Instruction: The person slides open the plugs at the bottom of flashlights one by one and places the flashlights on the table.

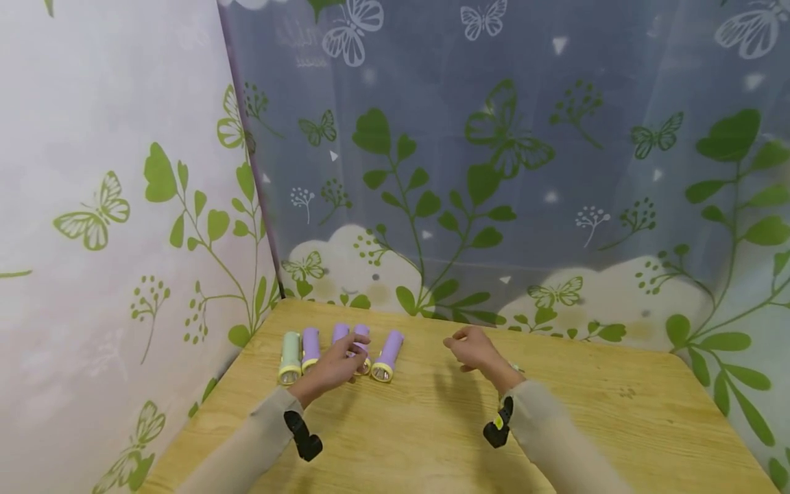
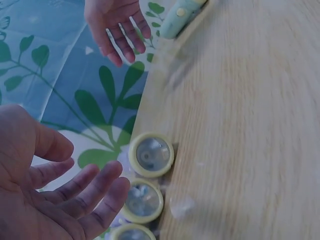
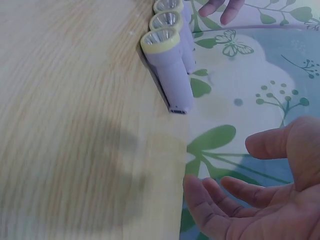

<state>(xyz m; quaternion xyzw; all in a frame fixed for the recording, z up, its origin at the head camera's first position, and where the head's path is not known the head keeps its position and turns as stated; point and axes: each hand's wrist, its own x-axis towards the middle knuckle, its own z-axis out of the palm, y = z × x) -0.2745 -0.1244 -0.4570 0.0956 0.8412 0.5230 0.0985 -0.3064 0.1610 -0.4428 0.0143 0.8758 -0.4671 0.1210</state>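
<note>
Several purple flashlights lie in a row at the table's back left, their yellow-rimmed lenses toward me; the rightmost purple flashlight point(image 1: 387, 357) lies slightly apart. At the row's left end is a pale green flashlight point(image 1: 290, 358). My left hand point(image 1: 336, 363) hovers over the row with loosely bent fingers, holding nothing and partly covering the middle flashlights. To the right, my right hand point(image 1: 475, 350) is above the table, thumb and fingers apart and nothing between them. Another green flashlight point(image 2: 177, 19) lies near the right hand, mostly hidden behind that wrist in the head view.
The wooden table point(image 1: 395, 439) meets a patterned blue curtain point(image 1: 432, 171) at its back edge and a pale leaf-printed curtain point(image 1: 123, 206) on the left. Black straps with cameras point(image 1: 302, 436) sit on both wrists.
</note>
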